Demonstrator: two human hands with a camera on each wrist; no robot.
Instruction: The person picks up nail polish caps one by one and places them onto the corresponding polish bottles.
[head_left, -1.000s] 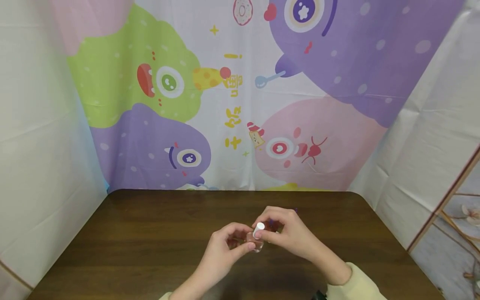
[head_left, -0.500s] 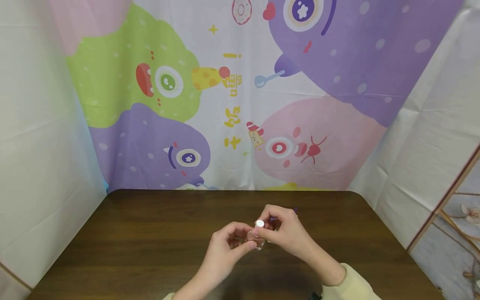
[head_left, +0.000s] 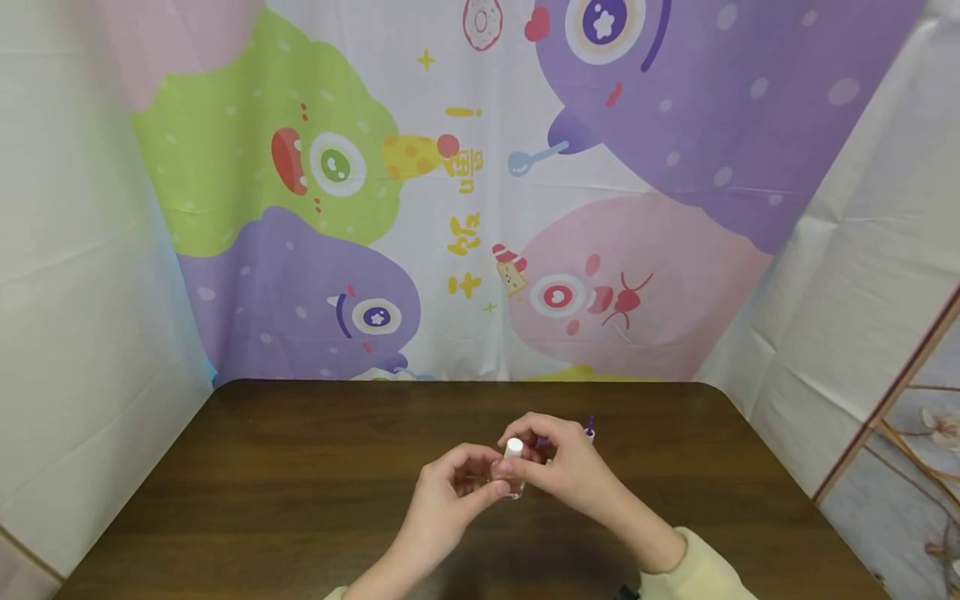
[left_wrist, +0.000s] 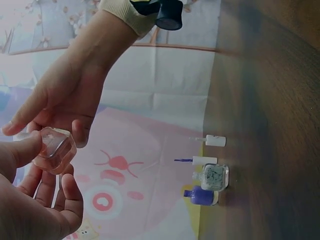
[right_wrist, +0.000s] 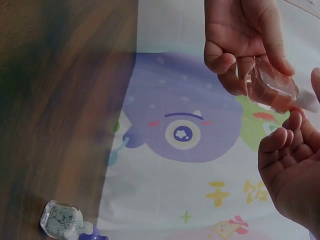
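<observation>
A nail polish bottle (left_wrist: 59, 150) of clear glass with pinkish polish sits between the fingers and thumb of my left hand (head_left: 448, 493). Its white cap (head_left: 514, 448) is on the neck, and my right hand (head_left: 572, 463) pinches that cap with thumb and fingers. Both hands are raised over the table, and the bottle tilts slightly in the head view. From the right wrist, the pink bottle's square base (right_wrist: 252, 86) shows, while the cap lies partly behind the right fingers.
On the dark wooden table (head_left: 315, 483) stand an uncapped clear polish bottle with dark flecks (left_wrist: 215, 177) and an uncapped purple bottle (left_wrist: 202, 195). Beside them, two white caps stand with brushes up, one purple brush (left_wrist: 184, 160) and one pale brush (left_wrist: 199, 139). A cartoon curtain (head_left: 480, 333) hangs behind.
My right hand has shifted slightly around the cap, its fingers changing position, and the bottle has tilted more upright. The purple brush behind that hand now shows more. My left hand stays nearly still.
</observation>
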